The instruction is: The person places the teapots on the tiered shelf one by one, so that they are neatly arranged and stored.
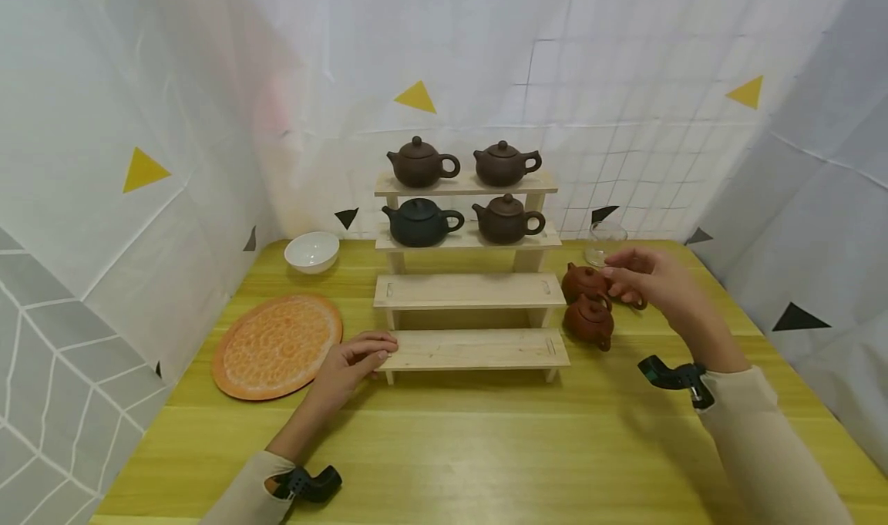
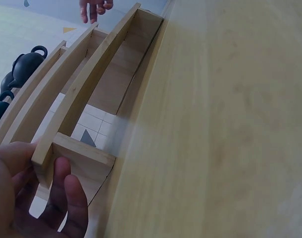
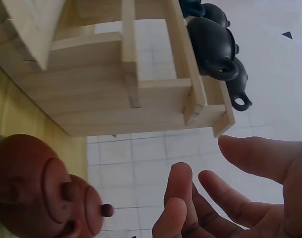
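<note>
My left hand (image 1: 352, 359) grips the left end of the lowest step of a wooden tiered shelf (image 1: 479, 348), with the thumb on one face and fingers curled under the board (image 2: 74, 104). On the top step are two dark brown teapots (image 1: 419, 164) (image 1: 503, 164). One step down stand a dark green teapot (image 1: 419, 223) and another brown teapot (image 1: 505, 220). My right hand (image 1: 648, 278), fingers loosely bent and holding nothing, hovers over reddish-brown teapots (image 1: 590, 323) (image 3: 29, 183) at the shelf's right side. It partly hides one of them.
A clear glass cup (image 1: 607, 241) stands behind the reddish teapots. At the left, a white bowl (image 1: 312, 252) sits near the table's back edge, with a round orange patterned mat (image 1: 277, 346) in front of it. White sheeting (image 1: 458, 55) encloses the back and sides.
</note>
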Action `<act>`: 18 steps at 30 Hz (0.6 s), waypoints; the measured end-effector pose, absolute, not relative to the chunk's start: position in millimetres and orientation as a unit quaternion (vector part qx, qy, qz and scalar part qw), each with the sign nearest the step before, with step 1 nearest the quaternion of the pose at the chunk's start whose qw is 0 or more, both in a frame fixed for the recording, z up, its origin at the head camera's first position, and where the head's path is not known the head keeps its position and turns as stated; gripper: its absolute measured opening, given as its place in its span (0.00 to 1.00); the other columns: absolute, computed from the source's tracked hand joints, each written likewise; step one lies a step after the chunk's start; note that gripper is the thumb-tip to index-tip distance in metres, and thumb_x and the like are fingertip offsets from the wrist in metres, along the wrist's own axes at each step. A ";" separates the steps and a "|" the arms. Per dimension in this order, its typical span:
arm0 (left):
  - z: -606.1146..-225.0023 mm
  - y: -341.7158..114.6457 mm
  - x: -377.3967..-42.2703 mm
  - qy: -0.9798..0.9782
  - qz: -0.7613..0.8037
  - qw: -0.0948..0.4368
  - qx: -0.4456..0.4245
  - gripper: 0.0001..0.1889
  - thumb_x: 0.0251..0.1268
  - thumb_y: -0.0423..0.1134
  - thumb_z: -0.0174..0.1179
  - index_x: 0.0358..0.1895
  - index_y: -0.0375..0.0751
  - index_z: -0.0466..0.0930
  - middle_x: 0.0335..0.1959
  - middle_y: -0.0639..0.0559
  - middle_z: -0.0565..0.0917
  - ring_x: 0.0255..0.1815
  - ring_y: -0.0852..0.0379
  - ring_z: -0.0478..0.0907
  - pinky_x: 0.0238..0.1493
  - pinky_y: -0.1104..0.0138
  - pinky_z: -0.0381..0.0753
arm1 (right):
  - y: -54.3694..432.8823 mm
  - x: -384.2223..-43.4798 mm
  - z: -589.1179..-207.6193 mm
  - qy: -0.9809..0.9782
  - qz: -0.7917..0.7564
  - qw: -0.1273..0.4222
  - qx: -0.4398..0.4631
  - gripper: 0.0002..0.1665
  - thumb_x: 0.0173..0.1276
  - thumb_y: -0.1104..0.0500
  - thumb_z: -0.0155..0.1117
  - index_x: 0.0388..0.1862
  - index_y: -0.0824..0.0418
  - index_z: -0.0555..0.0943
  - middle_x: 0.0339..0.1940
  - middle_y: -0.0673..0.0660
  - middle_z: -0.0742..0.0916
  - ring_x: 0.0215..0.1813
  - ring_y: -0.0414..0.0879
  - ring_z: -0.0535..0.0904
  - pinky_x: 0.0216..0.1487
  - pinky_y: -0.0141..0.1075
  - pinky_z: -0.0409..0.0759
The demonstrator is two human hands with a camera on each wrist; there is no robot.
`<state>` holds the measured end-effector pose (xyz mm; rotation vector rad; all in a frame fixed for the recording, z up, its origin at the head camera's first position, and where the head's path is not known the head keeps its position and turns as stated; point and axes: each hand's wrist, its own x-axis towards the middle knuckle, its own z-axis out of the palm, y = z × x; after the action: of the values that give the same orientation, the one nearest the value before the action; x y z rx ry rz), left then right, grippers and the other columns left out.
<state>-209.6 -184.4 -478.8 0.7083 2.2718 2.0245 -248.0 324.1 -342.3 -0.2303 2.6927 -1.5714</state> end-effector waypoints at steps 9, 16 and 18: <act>-478.2 -184.9 -209.3 0.726 0.650 0.010 0.224 0.11 0.78 0.32 0.60 0.55 0.32 0.88 0.62 0.39 0.80 0.53 0.54 0.81 0.38 0.60 0.85 | 323.2 -237.0 -371.2 0.861 -0.506 0.011 -0.060 0.25 0.80 0.50 0.65 0.60 0.70 0.75 0.44 0.58 0.86 0.41 0.47 0.85 0.41 0.39 0.85; -477.6 -184.9 -209.6 0.730 0.646 0.010 0.225 0.11 0.78 0.32 0.60 0.55 0.32 0.88 0.62 0.39 0.80 0.54 0.54 0.81 0.38 0.60 0.85 | 325.8 -231.3 -388.8 0.861 -0.506 0.013 -0.044 0.25 0.80 0.51 0.65 0.59 0.71 0.76 0.47 0.66 0.86 0.41 0.51 0.86 0.41 0.41 0.85; -477.6 -184.8 -209.7 0.731 0.644 0.011 0.225 0.11 0.78 0.32 0.60 0.55 0.32 0.88 0.62 0.39 0.80 0.54 0.54 0.81 0.38 0.60 0.85 | 327.7 -229.3 -392.9 0.863 -0.504 0.013 -0.041 0.25 0.79 0.51 0.65 0.59 0.71 0.76 0.48 0.66 0.86 0.42 0.51 0.86 0.41 0.42 0.86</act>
<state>-209.7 -184.8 -477.6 0.7023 2.2810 2.0102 -229.3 327.7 -392.9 -0.1280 2.6879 -1.5709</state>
